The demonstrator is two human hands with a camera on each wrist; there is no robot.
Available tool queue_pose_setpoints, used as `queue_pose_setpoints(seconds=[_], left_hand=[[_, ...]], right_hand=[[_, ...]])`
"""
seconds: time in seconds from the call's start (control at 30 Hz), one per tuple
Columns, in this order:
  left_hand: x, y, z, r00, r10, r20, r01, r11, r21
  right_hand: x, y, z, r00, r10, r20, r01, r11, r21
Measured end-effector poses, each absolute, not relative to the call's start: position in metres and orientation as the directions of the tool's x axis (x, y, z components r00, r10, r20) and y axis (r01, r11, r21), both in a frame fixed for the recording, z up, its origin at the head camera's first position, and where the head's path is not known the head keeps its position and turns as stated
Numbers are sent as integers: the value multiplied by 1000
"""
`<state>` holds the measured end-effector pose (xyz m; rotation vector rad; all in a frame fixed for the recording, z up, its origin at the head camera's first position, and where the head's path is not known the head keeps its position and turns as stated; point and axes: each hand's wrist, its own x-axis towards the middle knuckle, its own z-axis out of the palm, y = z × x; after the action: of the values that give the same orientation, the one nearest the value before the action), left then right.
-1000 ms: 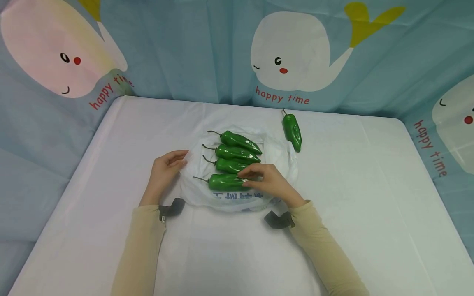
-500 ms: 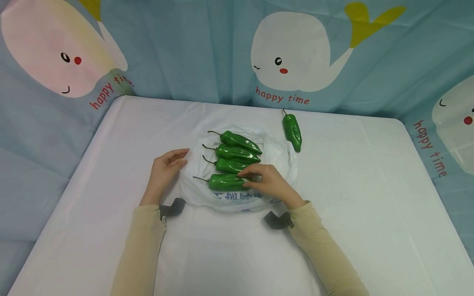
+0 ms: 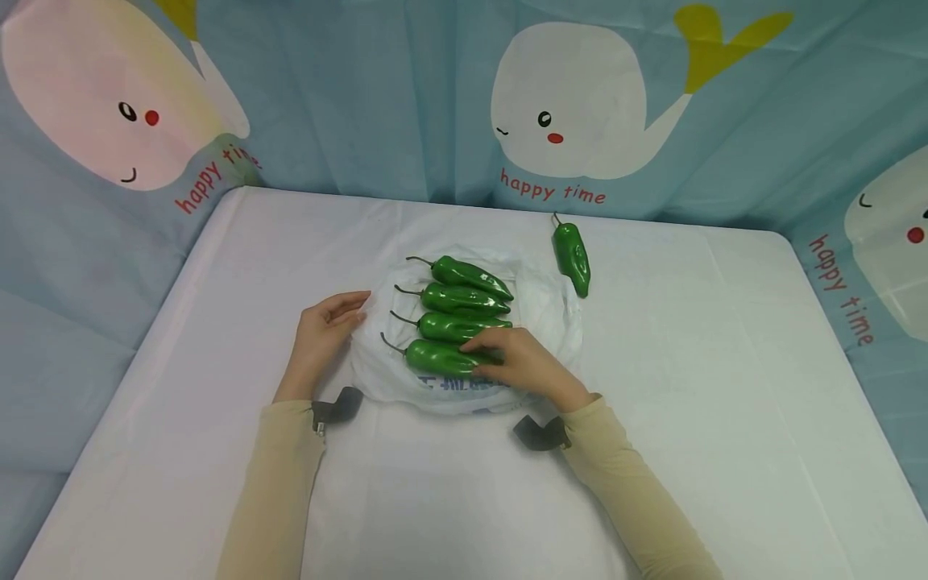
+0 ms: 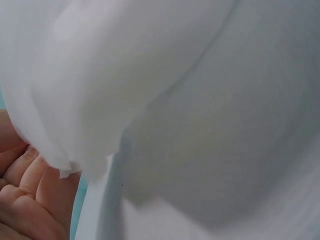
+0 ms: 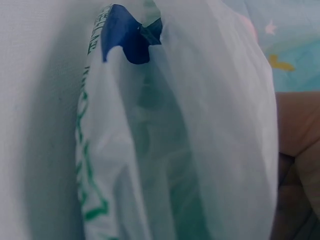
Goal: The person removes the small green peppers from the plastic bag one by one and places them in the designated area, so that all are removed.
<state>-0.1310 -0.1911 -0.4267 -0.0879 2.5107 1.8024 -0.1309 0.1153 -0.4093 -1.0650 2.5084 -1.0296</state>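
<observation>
Likely alignment: 6-o'clock pepper (image 3: 437, 359) pinched by right hand (image 3: 528, 361), bag (image 3: 387, 385) held at 9 o'clock by left hand (image 3: 322, 337), gentle release needed next.

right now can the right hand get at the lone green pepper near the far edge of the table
Probably yes, once the right hand lets go of the nearest pepper in the row: the lone pepper lies on the tabletop beyond the white bag, its body uncovered.

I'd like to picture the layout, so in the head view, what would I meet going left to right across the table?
Left sleeve → left fingers → row of four green peppers → lone green pepper → right sleeve.
</observation>
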Motion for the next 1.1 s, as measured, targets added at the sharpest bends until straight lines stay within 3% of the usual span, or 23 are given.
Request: queue_pose_setpoints(seconds=[0.47,1.1], left_hand=[[-131,-190,-426,-998,-23,-67,-70,323,944],[-132,-190,-427,-997,-30,-76,-82,332,940]], right_hand=[[-131,114,-412,-710,-704,38,-537,505,-675],[-135,123,-413,-748,-664,-3,-335,381,-862]])
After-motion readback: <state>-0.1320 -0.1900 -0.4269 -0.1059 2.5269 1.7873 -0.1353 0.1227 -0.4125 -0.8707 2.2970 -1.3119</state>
